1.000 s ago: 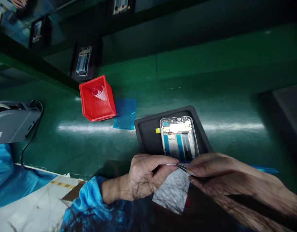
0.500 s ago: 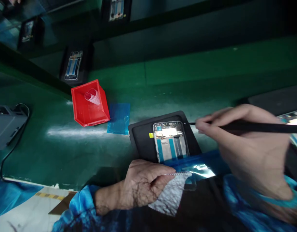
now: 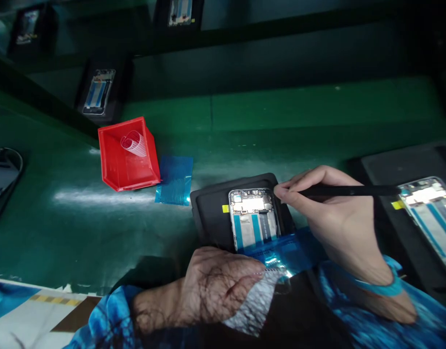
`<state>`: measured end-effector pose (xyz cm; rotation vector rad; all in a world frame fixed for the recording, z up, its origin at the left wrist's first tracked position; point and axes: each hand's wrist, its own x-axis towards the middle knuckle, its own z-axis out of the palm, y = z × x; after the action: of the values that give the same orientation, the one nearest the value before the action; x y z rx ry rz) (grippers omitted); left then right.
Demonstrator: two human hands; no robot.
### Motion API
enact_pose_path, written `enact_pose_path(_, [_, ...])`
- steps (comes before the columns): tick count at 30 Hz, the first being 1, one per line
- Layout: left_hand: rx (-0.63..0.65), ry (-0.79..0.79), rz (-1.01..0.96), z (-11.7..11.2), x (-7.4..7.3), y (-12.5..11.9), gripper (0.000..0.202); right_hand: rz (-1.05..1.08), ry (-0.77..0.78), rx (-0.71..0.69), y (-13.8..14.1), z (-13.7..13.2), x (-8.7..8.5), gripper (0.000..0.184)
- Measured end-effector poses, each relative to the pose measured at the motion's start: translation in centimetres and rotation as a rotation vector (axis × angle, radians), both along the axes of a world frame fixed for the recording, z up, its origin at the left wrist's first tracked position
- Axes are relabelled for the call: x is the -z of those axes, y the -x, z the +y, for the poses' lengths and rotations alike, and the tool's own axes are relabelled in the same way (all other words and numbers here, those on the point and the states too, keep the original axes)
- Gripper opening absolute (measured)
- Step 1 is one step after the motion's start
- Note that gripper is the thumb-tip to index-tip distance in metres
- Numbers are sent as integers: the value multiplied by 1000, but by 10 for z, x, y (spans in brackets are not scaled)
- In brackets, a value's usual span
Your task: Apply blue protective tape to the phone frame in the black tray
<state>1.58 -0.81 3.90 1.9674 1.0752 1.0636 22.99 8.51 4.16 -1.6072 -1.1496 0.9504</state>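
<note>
In the head view, the right hand (image 3: 335, 218) is gripping a thin black tool (image 3: 349, 191) like a pen, its tip hovering at the upper right corner of the opened phone (image 3: 253, 218). The phone is lying in a dark tray (image 3: 208, 213) on the green surface (image 3: 81, 218). The left hand (image 3: 215, 286) is pinching a pale sheet (image 3: 257, 300) at its top edge. The phone's exposed board is looking fragile and rigid, best held by its frame edges; the sheet is looking light and floppy.
</note>
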Motion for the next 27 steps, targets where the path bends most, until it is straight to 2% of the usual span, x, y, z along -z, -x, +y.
enact_pose_path(10, [-34, -18, 8, 0, 0, -5, 8, -47, -52, -59, 1, -2, -1, 21])
enact_pose_path(20, [-69, -34, 3, 0, 3, -5, 7, -235, -280, -266, -2, -14, 6, 22])
enact_pose_path(27, [-43, -28, -22, 0, 4, -5, 5, -156, -193, -157, -2, -13, 4, 24])
